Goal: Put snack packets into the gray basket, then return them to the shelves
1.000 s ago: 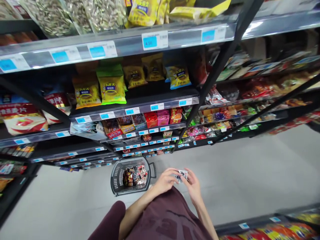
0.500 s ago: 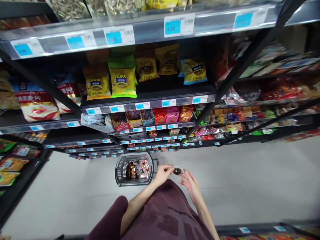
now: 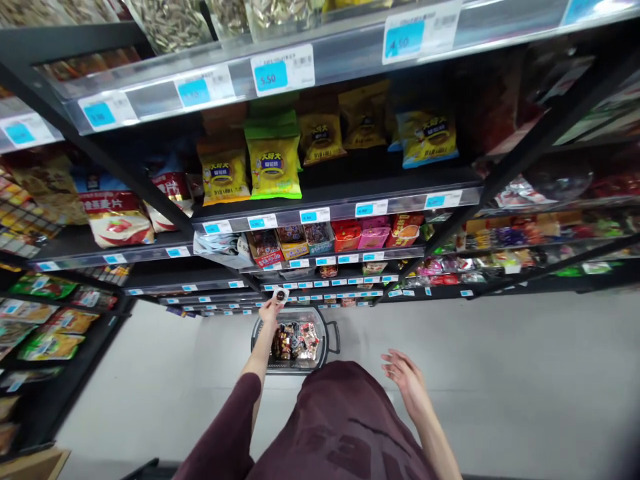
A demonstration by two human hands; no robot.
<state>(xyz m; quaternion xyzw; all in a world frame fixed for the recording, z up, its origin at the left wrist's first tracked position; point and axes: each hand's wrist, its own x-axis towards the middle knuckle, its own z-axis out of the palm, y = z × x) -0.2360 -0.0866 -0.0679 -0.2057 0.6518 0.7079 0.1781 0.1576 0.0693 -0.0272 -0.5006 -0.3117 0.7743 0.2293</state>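
My left hand [image 3: 270, 311] reaches out over the far rim of the grey shopping basket [image 3: 323, 333], pinching a small clear snack packet [image 3: 281, 295] with a dark round piece inside. The packet is close in front of the lower shelf edges. Inside the basket lie several small wrapped snacks [image 3: 295, 341], dark brown on the left and red and white on the right. My right hand [image 3: 404, 375] hangs above the floor to the right of the basket, fingers apart, with nothing in it.
Tall black shelves [image 3: 330, 193] stand ahead, with yellow snack bags [image 3: 275, 160], open snack boxes [image 3: 295, 239] and price labels. A second rack of packets [image 3: 50, 333] is on the left. Grey floor [image 3: 450, 340] extends to the right.
My hands have parted. The left one has carried the packet left and forward past the basket; the right one has let go of it and moved right. The view has shifted left.
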